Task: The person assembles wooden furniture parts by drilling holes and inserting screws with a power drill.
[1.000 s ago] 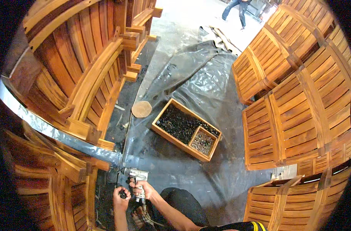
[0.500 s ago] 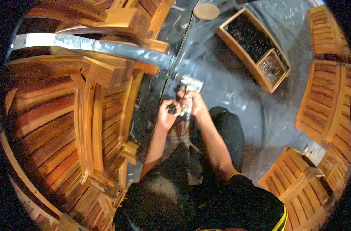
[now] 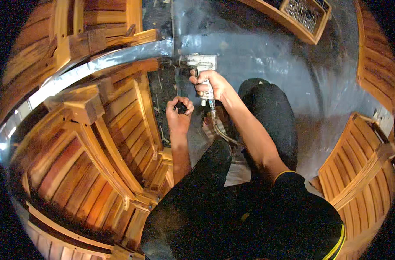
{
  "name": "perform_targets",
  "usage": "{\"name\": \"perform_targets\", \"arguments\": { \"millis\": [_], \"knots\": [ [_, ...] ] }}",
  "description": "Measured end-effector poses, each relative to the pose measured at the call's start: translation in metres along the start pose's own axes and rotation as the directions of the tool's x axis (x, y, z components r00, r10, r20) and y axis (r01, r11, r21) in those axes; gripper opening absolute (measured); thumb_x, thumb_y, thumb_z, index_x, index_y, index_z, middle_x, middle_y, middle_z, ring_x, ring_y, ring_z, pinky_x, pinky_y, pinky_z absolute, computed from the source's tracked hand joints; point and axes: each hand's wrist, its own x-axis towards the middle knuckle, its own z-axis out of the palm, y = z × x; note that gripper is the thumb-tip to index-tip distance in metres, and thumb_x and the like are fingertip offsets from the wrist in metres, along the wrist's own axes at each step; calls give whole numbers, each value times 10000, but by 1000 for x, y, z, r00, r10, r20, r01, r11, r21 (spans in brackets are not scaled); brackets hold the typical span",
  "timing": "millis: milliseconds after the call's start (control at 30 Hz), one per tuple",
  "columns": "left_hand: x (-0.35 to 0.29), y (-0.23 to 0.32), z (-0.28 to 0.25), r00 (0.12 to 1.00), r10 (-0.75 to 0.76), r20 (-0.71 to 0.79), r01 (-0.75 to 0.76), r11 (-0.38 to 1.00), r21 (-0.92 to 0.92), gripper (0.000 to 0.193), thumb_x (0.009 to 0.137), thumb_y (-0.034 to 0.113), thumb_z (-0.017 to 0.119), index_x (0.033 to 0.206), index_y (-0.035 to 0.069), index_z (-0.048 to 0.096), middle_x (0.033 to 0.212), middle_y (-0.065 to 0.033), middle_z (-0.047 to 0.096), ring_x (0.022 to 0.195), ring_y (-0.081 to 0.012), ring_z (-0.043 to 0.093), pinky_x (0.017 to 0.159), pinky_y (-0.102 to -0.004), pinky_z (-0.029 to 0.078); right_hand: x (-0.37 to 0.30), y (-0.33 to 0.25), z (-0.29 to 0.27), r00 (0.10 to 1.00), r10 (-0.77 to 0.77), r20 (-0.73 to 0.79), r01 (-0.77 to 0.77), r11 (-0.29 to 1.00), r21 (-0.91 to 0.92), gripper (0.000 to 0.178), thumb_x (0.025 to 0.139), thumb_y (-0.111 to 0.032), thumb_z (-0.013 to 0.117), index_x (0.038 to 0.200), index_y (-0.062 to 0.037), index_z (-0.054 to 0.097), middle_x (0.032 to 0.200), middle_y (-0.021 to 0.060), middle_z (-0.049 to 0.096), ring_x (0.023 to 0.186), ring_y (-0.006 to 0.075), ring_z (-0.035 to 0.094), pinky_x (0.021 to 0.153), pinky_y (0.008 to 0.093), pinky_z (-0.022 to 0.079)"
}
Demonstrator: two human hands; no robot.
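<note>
My right hand [image 3: 215, 84] grips the handle of a silver pistol-shaped air drill [image 3: 205, 62], its nose pointing left toward the wooden furniture. An air hose [image 3: 219, 130] runs from the bottom of its handle down between my legs. To the left and a little nearer, my left hand [image 3: 178, 121] is curled around several small black pieces [image 3: 180, 107], which look like screws or bolts. The two hands are apart. The drill's tip lies close to the end of a wooden rail [image 3: 147, 65], but I cannot tell whether they touch.
Slatted wooden furniture [image 3: 71, 173] fills the left side, beside a shiny metallic strip [image 3: 119, 54]. A wooden box [image 3: 310, 37] with small metal hardware lies at the upper right on the dark floor covering [image 3: 267, 56]. More slatted pieces [image 3: 351, 160] stand at right.
My hands, close together at the drill before, have separated. The left has dropped away from the drill, still holding the black pieces. My view has shifted, so the box sits higher in the picture.
</note>
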Motion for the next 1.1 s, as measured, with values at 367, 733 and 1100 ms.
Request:
{"name": "perform_targets", "arguments": {
  "millis": [367, 733, 1100],
  "knots": [
    [-14, 1, -3, 982, -68, 174, 19, 964, 266, 177, 889, 143, 541, 987, 0, 578, 734, -50, 449, 657, -144, 408, 531, -243, 333, -2, -2, 0, 1000, -20, -13, 19, 998, -53, 315, 677, -10, 532, 979, -90, 496, 789, 35, 525, 375, 85, 379, 401, 259, 398],
    [-7, 16, -14, 952, -82, 294, 68, 996, 60, 287, 748, 84, 526, 994, -15, 637, 534, -33, 414, 513, -146, 373, 475, -252, 312, -1, -1, 0, 999, -16, -36, 15, 1000, -19, 320, 683, 10, 527, 986, -91, 503, 814, 42, 544, 387, 87, 381, 375, 254, 370],
    [-8, 17, -32, 973, -26, 231, 75, 976, -204, 249, 686, -16, 515, 913, -30, 615, 788, -93, 473, 650, -196, 420, 556, -275, 361, 1, -1, -1, 999, 2, -46, -3, 1000, -15, 312, 693, 6, 533, 988, -92, 507, 830, 41, 553, 394, 90, 394, 374, 264, 372]
  ]
}}
